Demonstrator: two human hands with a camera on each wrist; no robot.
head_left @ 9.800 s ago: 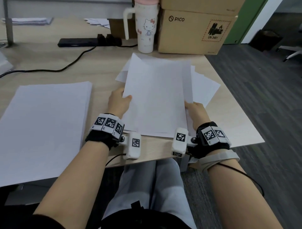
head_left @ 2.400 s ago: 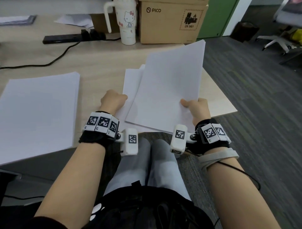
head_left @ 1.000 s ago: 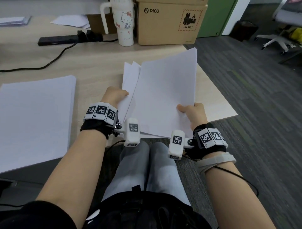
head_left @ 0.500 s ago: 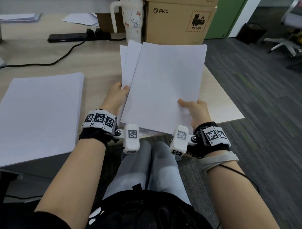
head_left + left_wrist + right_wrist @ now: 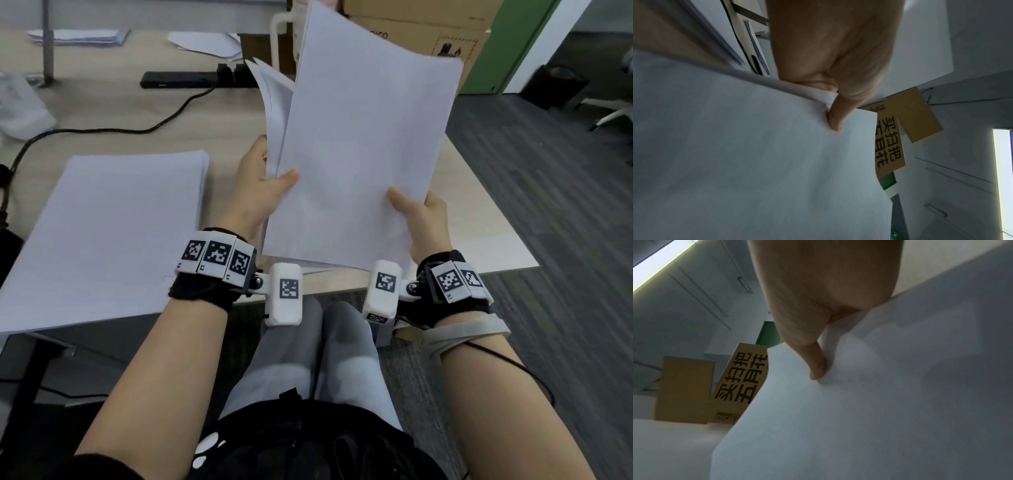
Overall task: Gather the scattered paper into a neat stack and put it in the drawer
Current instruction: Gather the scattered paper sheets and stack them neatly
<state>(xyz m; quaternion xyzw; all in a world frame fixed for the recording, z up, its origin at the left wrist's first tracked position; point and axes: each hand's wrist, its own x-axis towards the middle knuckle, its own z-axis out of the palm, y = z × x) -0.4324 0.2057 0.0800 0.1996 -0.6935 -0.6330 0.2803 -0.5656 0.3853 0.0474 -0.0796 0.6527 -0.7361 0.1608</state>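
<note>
The sheets of paper (image 5: 363, 154) are thin, matte white rectangles, held tilted up off the desk (image 5: 113, 116) with their top edges rising toward the cardboard box (image 5: 442, 37) at the back. The front sheet is smooth and bows slightly along its upper edge; behind it, on the left, a few more sheets fan out, their corners not yet lined up.

The left hand (image 5: 258, 192) grips the bundle at its left edge, near the lower half, thumb lying flat across the front sheet and the other fingers hidden behind the paper. The left wrist view shows the thumb (image 5: 836, 116) pressing into the paper (image 5: 748, 154) and dimpling it a little. The right hand (image 5: 423, 222) holds the lower right edge the same way, thumb on the front face, fingers behind; in the right wrist view the thumb (image 5: 816, 368) lies on the sheet (image 5: 869, 410). So the paper stands between the two hands, most of it reaching up above both grips, its bottom edge just over the near rim of the pale wood-grain desk.

To the left a thick, squared stack of white paper (image 5: 102, 236) lies flat on the desk. A black power strip (image 5: 185, 79) and its cable (image 5: 102, 132) lie behind it.
</note>
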